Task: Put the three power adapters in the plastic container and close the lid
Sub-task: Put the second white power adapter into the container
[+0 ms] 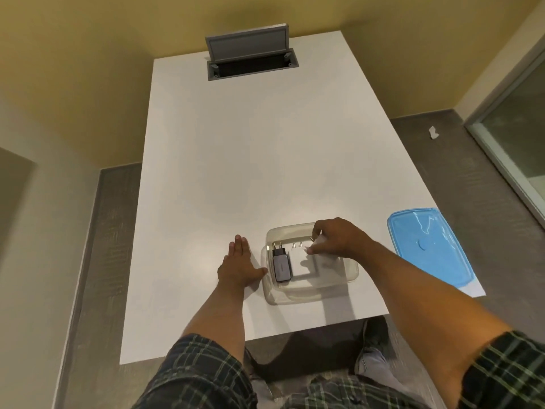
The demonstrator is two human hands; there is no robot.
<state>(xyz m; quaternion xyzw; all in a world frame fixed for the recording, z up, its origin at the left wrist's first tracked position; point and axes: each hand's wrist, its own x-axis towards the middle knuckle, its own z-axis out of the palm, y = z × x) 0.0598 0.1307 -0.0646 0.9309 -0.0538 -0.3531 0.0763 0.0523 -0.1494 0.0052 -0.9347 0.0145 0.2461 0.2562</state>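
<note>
A clear plastic container sits near the front edge of the white table. Inside it lie a grey adapter on the left and a white adapter beside it. My right hand reaches over the container's far right part and grips a third, white adapter, mostly hidden under the fingers. My left hand lies flat on the table, its thumb touching the container's left wall. The blue lid rests on the table's right edge, apart from the container.
A grey cable hatch stands open at the table's far end. The table's front edge is close to my body, with dark floor on both sides. A scrap of white paper lies on the floor at right.
</note>
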